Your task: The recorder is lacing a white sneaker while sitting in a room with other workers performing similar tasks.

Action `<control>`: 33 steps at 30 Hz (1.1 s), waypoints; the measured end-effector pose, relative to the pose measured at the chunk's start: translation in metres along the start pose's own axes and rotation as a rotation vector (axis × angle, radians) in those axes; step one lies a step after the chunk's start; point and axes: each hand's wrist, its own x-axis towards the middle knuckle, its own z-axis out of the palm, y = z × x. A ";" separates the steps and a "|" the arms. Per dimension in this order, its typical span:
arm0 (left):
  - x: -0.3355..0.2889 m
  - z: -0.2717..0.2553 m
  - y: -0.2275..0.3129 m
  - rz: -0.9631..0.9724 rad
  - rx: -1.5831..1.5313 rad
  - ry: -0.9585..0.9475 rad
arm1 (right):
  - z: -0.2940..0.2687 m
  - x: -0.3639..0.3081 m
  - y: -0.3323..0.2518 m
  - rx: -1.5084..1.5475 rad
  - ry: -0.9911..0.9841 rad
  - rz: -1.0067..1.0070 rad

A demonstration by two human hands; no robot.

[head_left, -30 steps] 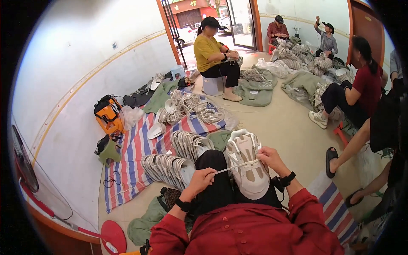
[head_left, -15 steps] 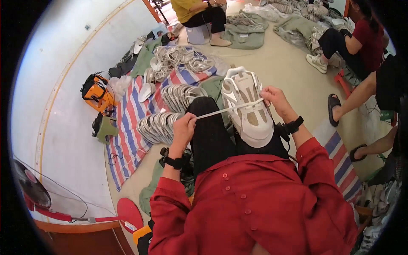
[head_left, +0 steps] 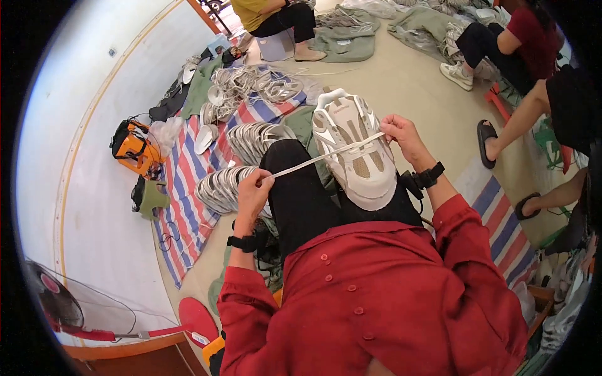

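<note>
A white and beige shoe upper (head_left: 355, 147) rests on my right thigh, its toe toward me. A pale flat shoelace (head_left: 300, 165) crosses its front and stretches out to the left. My left hand (head_left: 253, 190) pinches one end of the lace, over my left knee. At the right side of the upper, my right hand (head_left: 401, 135) pinches the lace's other part between thumb and fingers. The lace looks taut between the two hands.
Stacked shoe uppers (head_left: 223, 190) lie left of my knee on a striped sheet (head_left: 182, 216). Beyond is a heap of laced uppers (head_left: 241, 88). An orange box (head_left: 135, 149) sits by the wall. Other people sit at the back and right. A red-based fan (head_left: 199, 321) stands lower left.
My left hand has moved slightly left and down with the lace. The whole view has shifted a little; the upper stays on my thigh.
</note>
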 end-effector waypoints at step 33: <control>0.043 -0.237 -0.134 -0.021 1.323 0.145 | -0.317 -0.232 0.109 -1.618 0.571 -0.663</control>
